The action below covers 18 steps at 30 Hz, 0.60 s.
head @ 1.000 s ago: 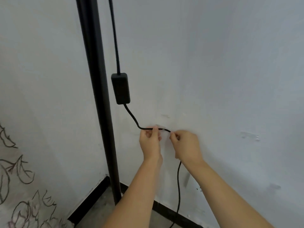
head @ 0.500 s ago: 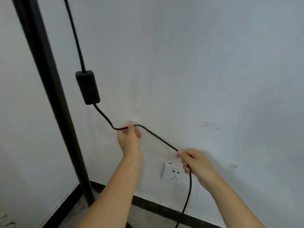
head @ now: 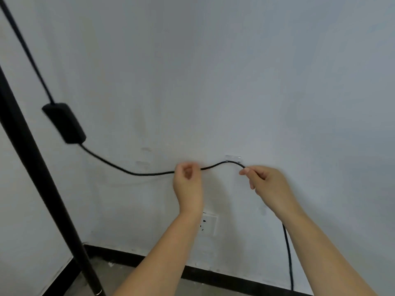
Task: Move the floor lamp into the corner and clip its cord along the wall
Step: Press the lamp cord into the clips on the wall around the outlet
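Note:
The black floor lamp pole (head: pixel 32 163) stands in the corner at the left. Its black cord (head: pixel 128 171) hangs down to an inline switch box (head: pixel 64 122), then runs right along the white wall. My left hand (head: pixel 188 184) pinches the cord, and my right hand (head: pixel 265 184) pinches it further right. Between my hands the cord arches up against a small clear clip (head: pixel 233 159) stuck on the wall. Past my right hand the cord drops behind my forearm to the floor (head: pixel 288 257).
A white wall socket (head: pixel 210 224) sits low on the wall, partly hidden by my left wrist. A black skirting board (head: pixel 213 272) runs along the wall's foot above the grey floor. Faint marks of other stick-on spots (head: pixel 143 163) show left of my left hand.
The view has swung right, so the pole and switch box sit further left. Both hands have slid right along the cord, lifting it from below the socket height up to the clear clip.

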### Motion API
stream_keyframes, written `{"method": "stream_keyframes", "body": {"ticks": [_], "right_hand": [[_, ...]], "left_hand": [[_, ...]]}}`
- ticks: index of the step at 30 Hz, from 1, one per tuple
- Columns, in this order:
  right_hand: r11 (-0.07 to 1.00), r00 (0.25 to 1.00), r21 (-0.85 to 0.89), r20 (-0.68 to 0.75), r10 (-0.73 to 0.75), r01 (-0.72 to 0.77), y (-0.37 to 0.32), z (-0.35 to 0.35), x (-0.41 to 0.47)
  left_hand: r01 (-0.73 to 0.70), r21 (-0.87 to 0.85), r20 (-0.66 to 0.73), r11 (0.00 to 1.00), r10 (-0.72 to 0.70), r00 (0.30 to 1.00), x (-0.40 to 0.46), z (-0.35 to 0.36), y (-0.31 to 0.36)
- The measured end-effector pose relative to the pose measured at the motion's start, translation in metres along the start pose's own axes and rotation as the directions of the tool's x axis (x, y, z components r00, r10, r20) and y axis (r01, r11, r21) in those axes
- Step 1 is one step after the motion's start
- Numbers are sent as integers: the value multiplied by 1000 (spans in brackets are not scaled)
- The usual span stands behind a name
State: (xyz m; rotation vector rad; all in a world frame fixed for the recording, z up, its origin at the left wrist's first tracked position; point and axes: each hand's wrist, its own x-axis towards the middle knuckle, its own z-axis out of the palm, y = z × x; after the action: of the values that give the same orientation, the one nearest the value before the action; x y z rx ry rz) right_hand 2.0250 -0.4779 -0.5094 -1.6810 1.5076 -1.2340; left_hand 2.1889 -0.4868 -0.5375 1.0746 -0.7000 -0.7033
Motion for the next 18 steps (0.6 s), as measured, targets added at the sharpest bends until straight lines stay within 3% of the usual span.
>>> {"method": "stream_keyframes", "body": {"ticks": [1,3,5,12,18], "right_hand": [[999,1000,-41,-10,-20,19,0,-1,2],[991,998,-116,-29,-64,60,-1,-2,6],[981,995,-173,-32,-93,86,-2,-3,9],[971,984,-172,-47,-174,164,-2,1,6],[976,981,-106,-15,-191,188,-7,18,2]], "left_hand": [[-186,120,106,975,174,979,-7,4,1],[-512,331,334,793,409,849,-13,10,0],[-655,435,453,617,479,752,-10,14,0],[-723,414,537,553,493,685,-5,16,1],[-715,506,476,482,535,698,5,-8,5]]}}
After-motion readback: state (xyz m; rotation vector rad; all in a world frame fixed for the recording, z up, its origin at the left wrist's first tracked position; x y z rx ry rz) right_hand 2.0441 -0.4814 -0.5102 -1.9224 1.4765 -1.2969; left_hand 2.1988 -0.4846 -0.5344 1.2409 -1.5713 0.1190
